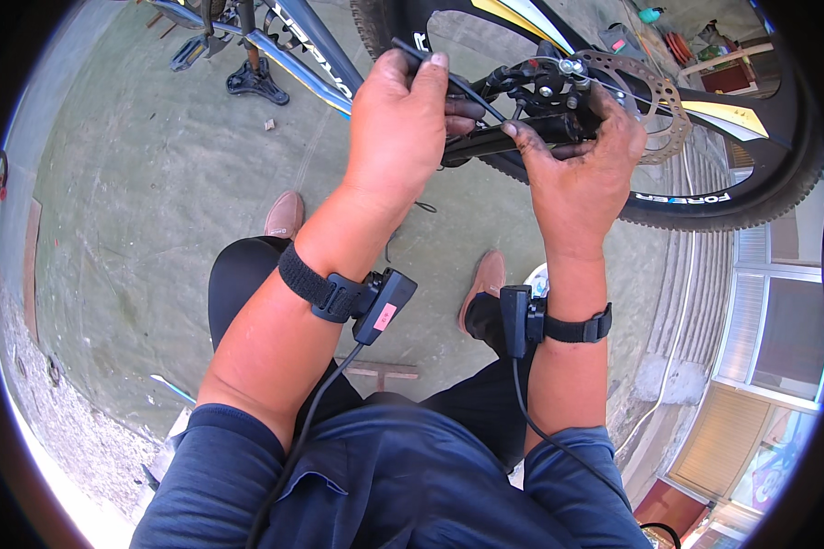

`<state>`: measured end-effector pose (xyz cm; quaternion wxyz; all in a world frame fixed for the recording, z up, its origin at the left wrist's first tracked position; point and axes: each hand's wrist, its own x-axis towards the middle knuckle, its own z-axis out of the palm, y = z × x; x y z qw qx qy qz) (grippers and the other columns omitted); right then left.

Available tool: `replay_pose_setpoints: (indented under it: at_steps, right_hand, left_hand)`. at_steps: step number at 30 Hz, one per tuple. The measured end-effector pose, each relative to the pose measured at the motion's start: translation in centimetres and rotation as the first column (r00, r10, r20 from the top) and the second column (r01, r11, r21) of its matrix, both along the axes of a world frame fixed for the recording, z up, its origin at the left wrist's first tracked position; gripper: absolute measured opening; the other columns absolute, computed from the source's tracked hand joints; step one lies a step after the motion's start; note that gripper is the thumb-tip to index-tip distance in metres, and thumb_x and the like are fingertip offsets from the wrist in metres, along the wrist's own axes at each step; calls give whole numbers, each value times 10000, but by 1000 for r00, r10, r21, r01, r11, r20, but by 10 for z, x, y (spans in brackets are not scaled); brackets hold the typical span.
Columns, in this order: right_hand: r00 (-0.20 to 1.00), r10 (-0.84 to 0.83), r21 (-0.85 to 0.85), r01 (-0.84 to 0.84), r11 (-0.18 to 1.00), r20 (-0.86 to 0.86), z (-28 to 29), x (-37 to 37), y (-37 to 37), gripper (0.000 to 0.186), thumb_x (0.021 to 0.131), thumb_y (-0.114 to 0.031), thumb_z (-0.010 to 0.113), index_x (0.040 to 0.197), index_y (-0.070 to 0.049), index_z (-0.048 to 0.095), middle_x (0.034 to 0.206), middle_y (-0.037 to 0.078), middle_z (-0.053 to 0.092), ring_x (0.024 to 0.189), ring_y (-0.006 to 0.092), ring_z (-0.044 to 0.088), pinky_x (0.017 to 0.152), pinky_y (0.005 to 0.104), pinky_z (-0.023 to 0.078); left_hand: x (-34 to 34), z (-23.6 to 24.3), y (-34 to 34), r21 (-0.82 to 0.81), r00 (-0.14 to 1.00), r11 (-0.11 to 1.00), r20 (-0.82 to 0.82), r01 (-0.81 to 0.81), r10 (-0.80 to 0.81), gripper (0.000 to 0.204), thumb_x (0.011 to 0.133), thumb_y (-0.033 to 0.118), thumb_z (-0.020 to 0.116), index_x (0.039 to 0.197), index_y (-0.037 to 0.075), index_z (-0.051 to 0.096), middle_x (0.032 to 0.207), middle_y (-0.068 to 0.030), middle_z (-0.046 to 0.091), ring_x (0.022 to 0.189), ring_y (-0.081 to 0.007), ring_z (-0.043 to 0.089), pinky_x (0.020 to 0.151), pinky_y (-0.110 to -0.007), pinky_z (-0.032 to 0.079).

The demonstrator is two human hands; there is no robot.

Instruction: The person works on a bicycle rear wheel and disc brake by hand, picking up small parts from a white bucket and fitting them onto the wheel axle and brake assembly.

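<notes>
Left hand (395,128) is nearly closed, thumb and curled forefinger pinching a thin black cable (476,98) whose upper end pokes out beyond the knuckles; the palm is turned away, and of the other fingers only some smudged tips show past the cable. Right hand (586,165) is half curled, its thumb tip just beside the cable's lower stretch and its fingers reaching around a thick black bar (558,124), partly lost behind it; whether that thumb presses on the cable I cannot tell. The cable slants between the two hands, beside a black brake caliper (547,90) whose small dark parts run together and are hard to separate, and where its lower end goes is unclear. A perforated brake disc (676,119) stands beyond the right fingers, in front of a black wheel (771,174) that the top edge cuts off. Pale lettering marks the wheel's rim, partly readable in one place and reduced to a single letter near the left hand; large white letters on the blue bicycle frame (316,46) are cropped above. A pink label sits on the left wrist's black box (384,306), its marks too small to make out
</notes>
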<state>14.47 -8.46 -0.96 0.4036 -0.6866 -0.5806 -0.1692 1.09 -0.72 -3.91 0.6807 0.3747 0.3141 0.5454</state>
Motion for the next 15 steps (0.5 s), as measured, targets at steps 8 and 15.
replay_pose_setpoints:
  at_steps: [8, 15]
  right_hand:
    - [999, 46, -24, -46, 999, 3, 1, 6, -2, 731, 609, -70, 861, 1252, -34, 515, 1203, 137, 487, 940, 215, 599, 717, 290, 547]
    - [938, 316, -94, -331, 939, -141, 9, 38, -13, 528, 796, 40, 675, 1296, -28, 517, 1215, 115, 477, 845, 148, 628, 621, 218, 530]
  left_hand:
    - [13, 20, -7, 828, 794, 560, -323, -27, 516, 206, 833, 72, 677, 1037, 68, 652, 860, -118, 620, 753, -279, 629, 610, -337, 495]
    - [26, 18, -22, 893, 754, 441, -349, 88, 556, 304, 728, 46, 697, 1025, 111, 673, 788, -67, 552, 736, -281, 584, 577, -378, 486]
